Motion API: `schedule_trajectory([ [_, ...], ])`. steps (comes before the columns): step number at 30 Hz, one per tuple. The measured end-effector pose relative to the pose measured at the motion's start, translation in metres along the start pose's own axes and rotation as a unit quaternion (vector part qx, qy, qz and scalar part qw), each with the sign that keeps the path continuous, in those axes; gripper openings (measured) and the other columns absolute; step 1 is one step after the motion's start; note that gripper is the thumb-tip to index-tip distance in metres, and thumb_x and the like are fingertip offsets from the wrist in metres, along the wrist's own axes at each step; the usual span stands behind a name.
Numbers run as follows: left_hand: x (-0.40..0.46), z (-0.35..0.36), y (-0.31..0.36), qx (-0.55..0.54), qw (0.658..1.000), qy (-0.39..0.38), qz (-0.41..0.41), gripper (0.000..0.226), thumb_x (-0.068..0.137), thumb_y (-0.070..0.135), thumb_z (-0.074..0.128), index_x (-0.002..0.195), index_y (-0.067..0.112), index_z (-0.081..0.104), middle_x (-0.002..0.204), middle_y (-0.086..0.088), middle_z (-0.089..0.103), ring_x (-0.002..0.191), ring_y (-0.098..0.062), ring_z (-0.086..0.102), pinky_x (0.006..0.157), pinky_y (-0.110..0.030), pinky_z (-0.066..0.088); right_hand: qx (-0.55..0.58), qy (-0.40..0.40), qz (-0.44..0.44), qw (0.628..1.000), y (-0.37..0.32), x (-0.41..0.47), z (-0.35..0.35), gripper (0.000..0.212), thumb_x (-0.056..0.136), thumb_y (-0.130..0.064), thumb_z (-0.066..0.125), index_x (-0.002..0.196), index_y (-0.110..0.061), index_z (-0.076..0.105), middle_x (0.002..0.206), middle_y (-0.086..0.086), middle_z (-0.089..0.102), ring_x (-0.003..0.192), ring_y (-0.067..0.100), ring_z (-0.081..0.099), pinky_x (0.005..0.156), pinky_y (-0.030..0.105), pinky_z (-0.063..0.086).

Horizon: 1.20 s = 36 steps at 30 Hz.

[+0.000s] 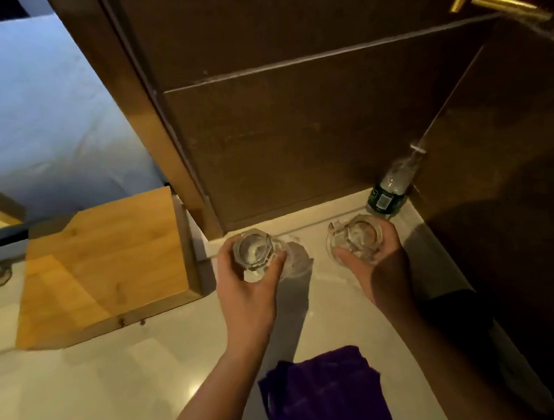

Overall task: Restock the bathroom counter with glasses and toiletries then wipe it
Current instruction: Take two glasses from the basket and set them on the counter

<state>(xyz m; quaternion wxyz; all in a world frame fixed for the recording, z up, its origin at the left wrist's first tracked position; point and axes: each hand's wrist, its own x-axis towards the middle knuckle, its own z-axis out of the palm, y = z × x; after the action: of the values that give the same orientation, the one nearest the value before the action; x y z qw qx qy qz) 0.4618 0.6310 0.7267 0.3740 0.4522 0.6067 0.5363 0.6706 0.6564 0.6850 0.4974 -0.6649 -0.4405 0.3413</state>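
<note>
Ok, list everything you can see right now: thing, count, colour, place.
glasses: two, clear, one in each hand over the counter's back edge, second near the bottle
bottle: one, clear with green label, back right corner
cloth: one, purple, front of counter
counter: one, pale, below the hands
wooden box: one, light brown, left on counter
wall panels: dark brown, behind
left hand: holding a glass
right hand: holding a glass

Single head-worn wide-angle view, facing forward and steeply downward, close over the pale counter (pixel 143 383). Both hands occupy centre frame; brown wall panels (pixel 296 126) fill the upper frame. No second view.
</note>
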Motion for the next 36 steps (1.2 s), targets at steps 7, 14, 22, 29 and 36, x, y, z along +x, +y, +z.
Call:
schedule_trajectory([
  [7, 0.016, 0.040, -0.037, 0.049, 0.998, -0.017, -0.019, 0.060, 0.077, 0.031, 0.087, 0.114, 0.058, 0.048, 0.110, 0.042, 0.059, 0.108, 0.013, 0.059, 0.085, 0.001, 0.045, -0.098, -0.012, 0.035, 0.995, 0.048, 0.045, 0.004, 0.071, 0.069, -0.054, 0.082, 0.129, -0.043, 0.046, 0.109, -0.033, 0.058, 0.098, -0.019, 0.059, 0.076, 0.012, 0.048],
  [14, 0.033, 0.063, -0.049, 0.061, 0.997, -0.029, -0.048, 0.065, 0.077, 0.026, 0.088, 0.126, 0.039, 0.048, 0.114, 0.032, 0.058, 0.107, 0.008, 0.059, 0.085, 0.002, 0.046, -0.100, 0.002, 0.046, 0.994, 0.068, 0.066, 0.014, 0.075, 0.075, -0.033, 0.086, 0.139, -0.028, 0.047, 0.125, -0.017, 0.053, 0.115, 0.005, 0.051, 0.078, -0.007, 0.036],
  [22, 0.041, 0.074, -0.059, 0.069, 0.995, -0.032, -0.059, 0.067, 0.077, 0.025, 0.088, 0.125, 0.041, 0.045, 0.112, 0.037, 0.052, 0.102, 0.003, 0.059, 0.083, 0.002, 0.045, -0.103, -0.026, 0.049, 0.993, 0.072, 0.070, 0.012, 0.079, 0.083, -0.028, 0.080, 0.148, -0.019, 0.038, 0.139, -0.006, 0.048, 0.127, 0.014, 0.049, 0.098, 0.020, 0.042],
  [29, 0.033, 0.073, -0.066, 0.081, 0.994, -0.047, -0.055, 0.071, 0.075, 0.026, 0.090, 0.129, 0.042, 0.045, 0.115, 0.039, 0.051, 0.106, 0.019, 0.054, 0.088, 0.001, 0.044, -0.074, -0.030, 0.027, 0.996, 0.069, 0.074, 0.009, 0.068, 0.084, -0.018, 0.081, 0.141, -0.023, 0.045, 0.130, -0.016, 0.050, 0.117, 0.005, 0.054, 0.079, -0.008, 0.039],
  [36, 0.022, 0.071, -0.078, 0.084, 0.993, -0.052, -0.064, 0.070, 0.078, 0.020, 0.088, 0.131, 0.041, 0.046, 0.119, 0.040, 0.050, 0.108, 0.030, 0.048, 0.087, 0.006, 0.040, -0.075, -0.027, 0.023, 0.997, 0.060, 0.074, 0.011, 0.064, 0.080, -0.015, 0.084, 0.125, -0.036, 0.044, 0.114, -0.038, 0.046, 0.100, -0.029, 0.050, 0.076, -0.010, 0.037],
])
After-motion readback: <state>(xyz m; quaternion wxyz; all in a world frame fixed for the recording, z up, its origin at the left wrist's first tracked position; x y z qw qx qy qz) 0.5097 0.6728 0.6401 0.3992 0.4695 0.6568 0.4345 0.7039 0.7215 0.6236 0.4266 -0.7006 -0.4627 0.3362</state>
